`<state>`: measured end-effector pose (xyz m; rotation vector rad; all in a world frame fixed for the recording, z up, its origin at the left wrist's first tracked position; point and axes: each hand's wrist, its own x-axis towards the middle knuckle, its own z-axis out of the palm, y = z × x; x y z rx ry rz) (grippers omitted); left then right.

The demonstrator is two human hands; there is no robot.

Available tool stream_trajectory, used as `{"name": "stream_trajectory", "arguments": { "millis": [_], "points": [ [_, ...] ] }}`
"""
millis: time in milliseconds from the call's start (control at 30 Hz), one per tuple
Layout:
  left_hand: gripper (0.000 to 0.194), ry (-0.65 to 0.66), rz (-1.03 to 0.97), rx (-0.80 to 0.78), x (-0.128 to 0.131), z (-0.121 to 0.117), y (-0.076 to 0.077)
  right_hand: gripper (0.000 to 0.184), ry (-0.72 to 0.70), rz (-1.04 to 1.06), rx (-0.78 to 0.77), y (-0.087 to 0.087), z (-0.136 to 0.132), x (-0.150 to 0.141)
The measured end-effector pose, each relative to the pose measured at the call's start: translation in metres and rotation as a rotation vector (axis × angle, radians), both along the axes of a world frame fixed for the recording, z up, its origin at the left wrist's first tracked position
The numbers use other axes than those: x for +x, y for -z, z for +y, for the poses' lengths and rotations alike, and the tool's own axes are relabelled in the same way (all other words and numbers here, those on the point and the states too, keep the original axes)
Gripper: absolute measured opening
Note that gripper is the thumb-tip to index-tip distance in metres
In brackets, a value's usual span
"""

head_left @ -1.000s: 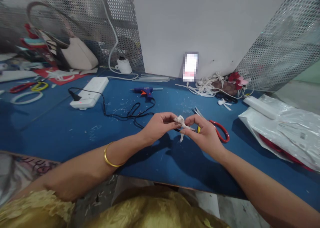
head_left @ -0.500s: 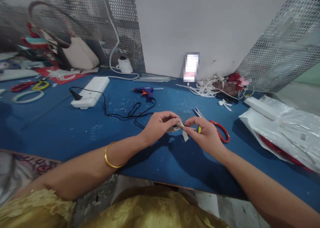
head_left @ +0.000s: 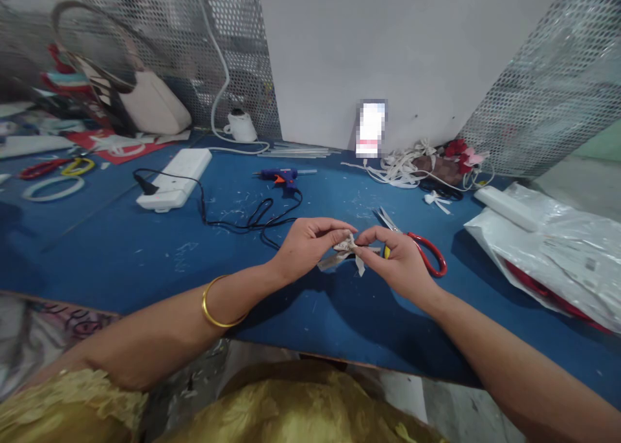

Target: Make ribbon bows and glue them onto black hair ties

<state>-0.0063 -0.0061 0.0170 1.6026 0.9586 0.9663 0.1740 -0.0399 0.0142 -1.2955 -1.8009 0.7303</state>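
Between my two hands, a little above the blue table, is a small pale ribbon bow with loose tails hanging down. My left hand pinches its left side between thumb and fingers. On the other side, my right hand grips the middle of the bow with thumb and forefinger. Red-handled scissors lie just beyond my right hand, blades pointing away and partly covered by it. Something small and yellow shows by my right fingers; I cannot make out what it is.
A blue glue gun lies behind my hands, its black cord running to a white power strip. A phone leans on the white board. White ribbons heap at the back. A plastic bag lies right, a handbag left.
My left fingers have shifted slightly on the bow, and more of its loops and left tail now show. My right hand has barely moved.
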Motion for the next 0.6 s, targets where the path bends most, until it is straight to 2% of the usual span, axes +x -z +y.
{"name": "stream_trajectory", "arguments": {
  "millis": [133,333,500,600],
  "points": [
    [0.035,0.006,-0.028,-0.024,0.001,-0.001,-0.002,0.011,0.011,0.016,0.004,0.001,0.001,0.001],
    [0.037,0.096,-0.011,-0.211,0.001,0.000,0.002,0.015,0.021,0.033,0.051,0.002,0.002,0.002],
    [0.037,-0.008,-0.082,-0.277,0.000,0.002,0.004,0.020,0.140,0.132,0.056,-0.003,0.005,0.008],
    [0.038,-0.021,-0.136,-0.313,0.000,0.002,0.004,0.029,0.171,0.145,-0.015,-0.009,0.007,0.013]
  ]
}}
